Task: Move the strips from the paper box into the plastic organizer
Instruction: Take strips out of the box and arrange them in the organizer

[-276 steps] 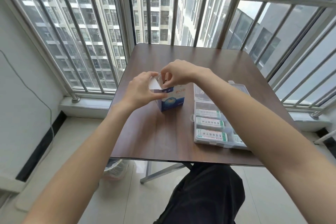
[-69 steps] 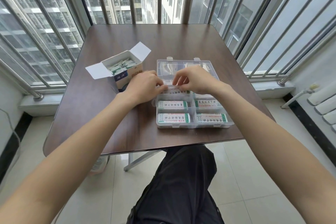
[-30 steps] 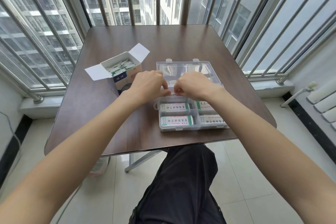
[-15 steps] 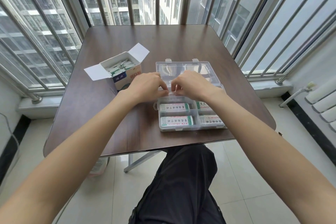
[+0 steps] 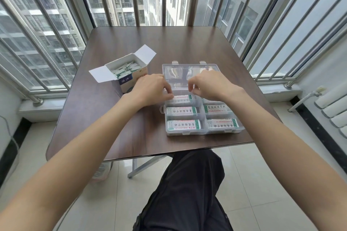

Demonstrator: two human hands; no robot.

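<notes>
An open paper box [image 5: 131,78] with white flaps stands on the brown table [image 5: 131,124] at the left; several white-and-green strips [image 5: 125,69] stick up inside it. The clear plastic organizer [image 5: 204,131] lies to its right, lid folded back, with strips in its near compartments. My left hand [image 5: 150,90] and my right hand [image 5: 208,84] hover over the far-left compartment. Between them they pinch the two ends of a strip [image 5: 182,97] at the compartment's top.
Metal window bars surround the table on the left, far and right sides. A white radiator [image 5: 334,110] stands at the right wall. My dark-trousered leg [image 5: 184,193] reaches under the table's near edge. A bin [image 5: 99,172] sits on the tiled floor under the table.
Over the last second my hands have moved slightly apart above the far-left compartment, and the strip between them now shows. Box and organizer have stayed in place.
</notes>
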